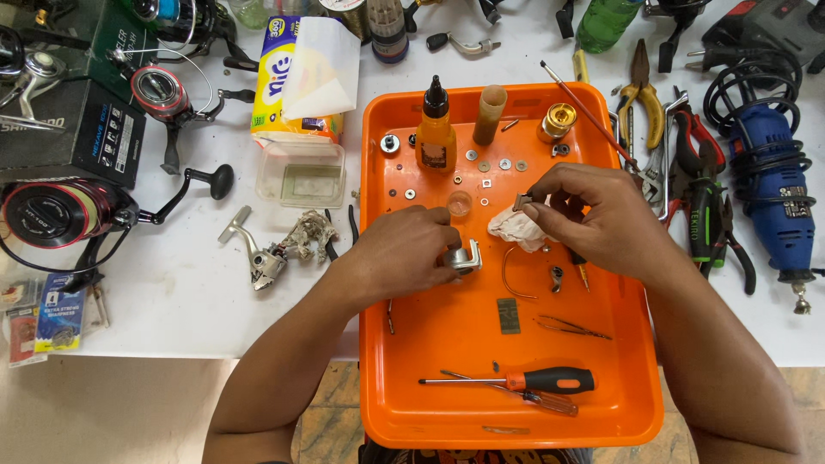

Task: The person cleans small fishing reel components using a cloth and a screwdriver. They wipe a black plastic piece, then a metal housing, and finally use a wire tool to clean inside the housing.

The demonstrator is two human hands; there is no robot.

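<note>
A white bench [172, 301] carries an orange tray [430, 412] amid reels and tools; on the tray, the left hand [404, 253] closes on a silver reel part [464, 256] resting near the tray's middle; the right hand [593, 215] pinches a small dark piece [521, 203] at its fingertips, with a white rag [516, 230] bunched just under it. The work looks midway, as I judge it: washers [494, 163] and small screws lie spread out near an oil bottle [436, 129] and a gold spool [559, 120], so the reel is apart and nothing looks reassembled; a screwdriver [541, 380] and tweezers [571, 326] lie unused nearer the body. Outward, pliers [643, 90] and a blue rotary tool [769, 180] sit right, a whole reel [56, 210] left. The dark piece is too small to identify; the left fingers hide most of the silver part.
</note>
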